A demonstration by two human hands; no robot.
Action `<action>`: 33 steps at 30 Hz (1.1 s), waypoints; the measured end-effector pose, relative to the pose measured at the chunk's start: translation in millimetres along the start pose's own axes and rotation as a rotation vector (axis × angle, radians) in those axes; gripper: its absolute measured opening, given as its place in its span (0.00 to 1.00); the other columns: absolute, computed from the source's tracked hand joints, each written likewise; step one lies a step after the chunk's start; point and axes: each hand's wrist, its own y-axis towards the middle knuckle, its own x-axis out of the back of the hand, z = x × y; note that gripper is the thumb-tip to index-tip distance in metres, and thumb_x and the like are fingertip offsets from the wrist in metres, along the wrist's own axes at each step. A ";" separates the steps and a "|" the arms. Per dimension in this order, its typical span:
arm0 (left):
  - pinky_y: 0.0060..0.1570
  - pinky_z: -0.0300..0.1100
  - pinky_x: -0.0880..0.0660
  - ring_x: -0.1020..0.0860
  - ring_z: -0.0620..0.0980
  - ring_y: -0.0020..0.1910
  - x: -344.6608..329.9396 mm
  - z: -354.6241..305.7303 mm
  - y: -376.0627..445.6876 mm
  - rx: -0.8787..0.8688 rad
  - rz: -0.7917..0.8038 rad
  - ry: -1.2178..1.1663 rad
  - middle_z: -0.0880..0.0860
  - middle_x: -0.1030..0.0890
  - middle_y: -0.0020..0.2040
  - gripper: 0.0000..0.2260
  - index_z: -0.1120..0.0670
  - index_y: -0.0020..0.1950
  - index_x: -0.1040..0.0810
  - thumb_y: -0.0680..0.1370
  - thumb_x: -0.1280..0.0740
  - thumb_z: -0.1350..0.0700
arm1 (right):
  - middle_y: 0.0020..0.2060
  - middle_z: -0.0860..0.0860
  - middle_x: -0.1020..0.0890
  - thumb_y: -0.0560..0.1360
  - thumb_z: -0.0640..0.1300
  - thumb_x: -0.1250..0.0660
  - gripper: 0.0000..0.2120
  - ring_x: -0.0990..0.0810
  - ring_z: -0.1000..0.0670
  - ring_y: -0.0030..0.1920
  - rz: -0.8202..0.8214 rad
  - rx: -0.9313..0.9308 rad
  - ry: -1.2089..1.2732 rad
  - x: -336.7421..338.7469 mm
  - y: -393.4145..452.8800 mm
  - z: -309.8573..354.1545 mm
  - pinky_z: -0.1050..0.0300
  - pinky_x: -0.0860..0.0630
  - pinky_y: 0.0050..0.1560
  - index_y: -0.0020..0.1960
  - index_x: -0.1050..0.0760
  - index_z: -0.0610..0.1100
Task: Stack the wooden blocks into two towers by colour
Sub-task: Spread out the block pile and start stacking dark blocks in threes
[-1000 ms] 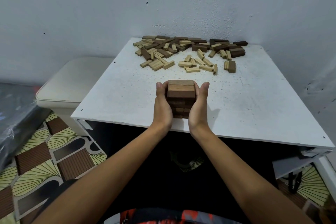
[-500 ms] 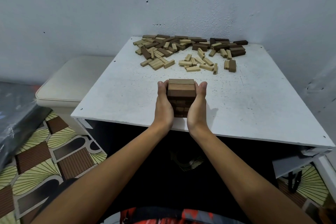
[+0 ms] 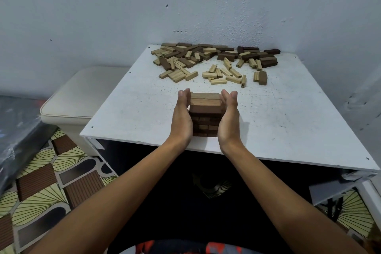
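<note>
Brown tower (image 3: 206,114) stands between left hand (image 3: 181,118), right hand (image 3: 228,118).

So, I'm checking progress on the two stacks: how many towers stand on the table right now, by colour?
Dark brown tower: 1, flanked by the left hand and the right hand
Light tower: 0, the light blocks lie loose at the far side
Total: 1
</note>
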 end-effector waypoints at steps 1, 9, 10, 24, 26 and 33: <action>0.74 0.50 0.39 0.32 0.49 0.71 -1.5 -1.8 0.6 -0.009 -0.003 0.007 0.51 0.30 0.72 0.28 0.49 0.75 0.34 0.82 0.57 0.38 | 0.74 0.51 0.33 0.82 0.60 0.57 0.30 0.36 0.55 0.73 0.000 -0.003 0.007 -0.9 2.0 1.1 0.59 0.41 0.73 0.76 0.39 0.46; 0.68 0.48 0.31 0.25 0.49 0.63 -3.2 1.8 4.4 -0.038 -0.011 0.001 0.53 0.23 0.64 0.24 0.46 0.67 0.28 0.83 0.57 0.40 | 0.64 0.48 0.25 0.75 0.69 0.57 0.36 0.26 0.50 0.65 -0.030 0.000 0.009 -8.1 4.1 -5.6 0.48 0.31 0.69 0.71 0.31 0.49; 0.69 0.49 0.32 0.25 0.49 0.63 -2.9 2.5 4.6 -0.038 -0.013 0.003 0.53 0.23 0.64 0.24 0.46 0.67 0.28 0.83 0.57 0.40 | 0.63 0.47 0.24 0.77 0.68 0.57 0.34 0.26 0.49 0.64 -0.030 0.001 0.009 -7.8 4.2 -5.5 0.48 0.30 0.68 0.70 0.31 0.49; 0.68 0.45 0.34 0.25 0.45 0.64 56.6 -2.6 27.7 -0.159 0.174 0.153 0.47 0.21 0.61 0.25 0.46 0.64 0.27 0.77 0.49 0.34 | 0.62 0.44 0.22 0.79 0.57 0.46 0.23 0.22 0.47 0.60 0.118 0.094 -0.001 50.1 28.8 8.7 0.50 0.26 0.62 0.68 0.31 0.46; 0.65 0.41 0.32 0.24 0.42 0.62 75.2 -4.7 31.8 -0.196 0.298 0.320 0.45 0.20 0.60 0.24 0.46 0.65 0.27 0.72 0.38 0.38 | 0.59 0.47 0.20 0.72 0.49 0.39 0.24 0.20 0.49 0.58 0.253 0.103 -0.155 71.8 37.2 13.8 0.51 0.24 0.60 0.68 0.31 0.47; 0.64 0.37 0.36 0.30 0.32 0.58 86.1 -2.3 35.2 -0.181 0.514 0.787 0.29 0.30 0.56 0.51 0.42 0.77 0.46 0.62 0.21 0.43 | 0.67 0.57 0.28 0.66 0.46 0.21 0.56 0.34 0.53 0.71 0.614 0.052 -0.767 89.0 36.7 11.9 0.55 0.37 0.72 0.78 0.59 0.58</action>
